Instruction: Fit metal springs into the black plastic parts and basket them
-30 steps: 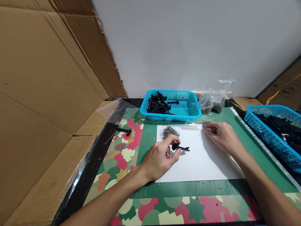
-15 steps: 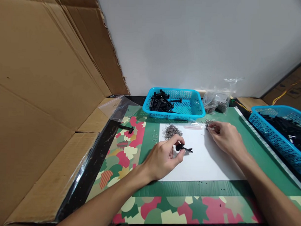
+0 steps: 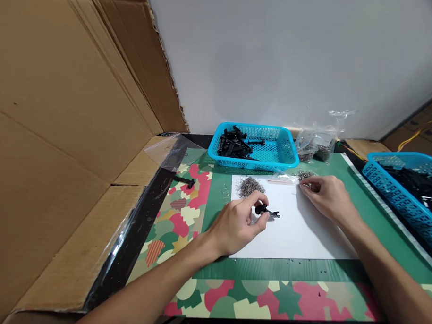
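One small black part (image 3: 260, 209) is held just above a white sheet (image 3: 291, 240), pinched between the thumb and index finger of the left hand (image 3: 240, 224), its thin forked end pointing to the right. The right hand (image 3: 324, 194) reaches to the sheet's far edge, thumb and index fingers pressed together at the tips beside a small heap of metal pieces (image 3: 305, 174); whether a piece sits between them is too small to tell. A second, larger heap of metal pieces (image 3: 249, 187) lies on the sheet beyond the left hand, making two heaps, their pieces too many to count, and a few loose pieces (image 3: 225, 193) lie left of the sheet. Between the heaps is one flat plastic bag (image 3: 284, 179) with a reddish line. One more black part (image 3: 184, 181) lies near the left edge of a green, pattern-bordered mat (image 3: 370, 205), which covers much of the black surface (image 3: 143, 221). Two blue baskets hold black parts beyond counting: the far basket (image 3: 253, 164) behind the heaps, the right basket (image 3: 395, 192) at the side. Two filled bags (image 3: 315, 146) stand beside the far basket; one flat see-through bag (image 3: 170, 151) lies at far left, near cardboard (image 3: 62, 104).
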A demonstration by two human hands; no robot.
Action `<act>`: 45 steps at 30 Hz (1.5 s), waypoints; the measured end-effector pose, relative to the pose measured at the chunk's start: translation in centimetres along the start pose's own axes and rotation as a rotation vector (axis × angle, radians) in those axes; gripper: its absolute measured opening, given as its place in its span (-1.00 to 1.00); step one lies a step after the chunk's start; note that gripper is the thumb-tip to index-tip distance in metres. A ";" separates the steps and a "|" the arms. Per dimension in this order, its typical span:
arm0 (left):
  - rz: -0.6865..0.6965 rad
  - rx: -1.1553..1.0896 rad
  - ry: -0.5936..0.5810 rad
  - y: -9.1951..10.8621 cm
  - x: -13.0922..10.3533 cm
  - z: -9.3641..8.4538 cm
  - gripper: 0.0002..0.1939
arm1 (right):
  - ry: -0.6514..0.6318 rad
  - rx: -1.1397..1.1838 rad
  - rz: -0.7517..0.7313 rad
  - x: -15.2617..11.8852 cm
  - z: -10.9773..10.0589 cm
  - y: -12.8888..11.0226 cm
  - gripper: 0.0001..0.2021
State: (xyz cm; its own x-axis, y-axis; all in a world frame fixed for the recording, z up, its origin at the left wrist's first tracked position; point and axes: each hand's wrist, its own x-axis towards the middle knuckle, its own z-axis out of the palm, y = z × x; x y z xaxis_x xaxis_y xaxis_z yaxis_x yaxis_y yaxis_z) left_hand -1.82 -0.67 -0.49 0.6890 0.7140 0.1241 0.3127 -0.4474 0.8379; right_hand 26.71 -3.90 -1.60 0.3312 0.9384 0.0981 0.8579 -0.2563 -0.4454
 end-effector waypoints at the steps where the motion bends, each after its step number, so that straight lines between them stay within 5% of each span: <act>1: 0.000 0.000 0.000 0.0 0.0 0.0 -0.82 | -0.004 -0.003 -0.003 0.0 0.0 0.0 -0.71; 14: -0.006 0.002 -0.002 0.1 0.0 -0.1 -0.83 | -0.089 -0.039 -0.080 0.1 -0.7 0.2 -0.72; 23: -0.025 -0.147 0.020 -0.2 0.3 -0.2 -0.83 | -0.208 0.145 -0.114 0.9 -1.7 2.0 -0.67; 36: -0.038 -0.185 0.028 -0.3 0.4 -0.3 -0.83 | -0.224 0.111 -0.170 0.7 -1.1 1.6 -0.72; 45: -0.024 -0.207 0.025 -0.4 0.4 -0.3 -0.83 | -0.027 0.138 -0.085 0.6 -1.7 1.8 -0.69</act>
State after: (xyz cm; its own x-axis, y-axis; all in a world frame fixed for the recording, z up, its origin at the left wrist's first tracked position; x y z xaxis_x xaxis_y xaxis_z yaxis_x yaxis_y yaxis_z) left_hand -1.84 0.00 -0.61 0.6660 0.7372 0.1138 0.1858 -0.3116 0.9319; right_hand 29.12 -4.14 -0.78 0.2475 0.9617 0.1177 0.8195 -0.1430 -0.5550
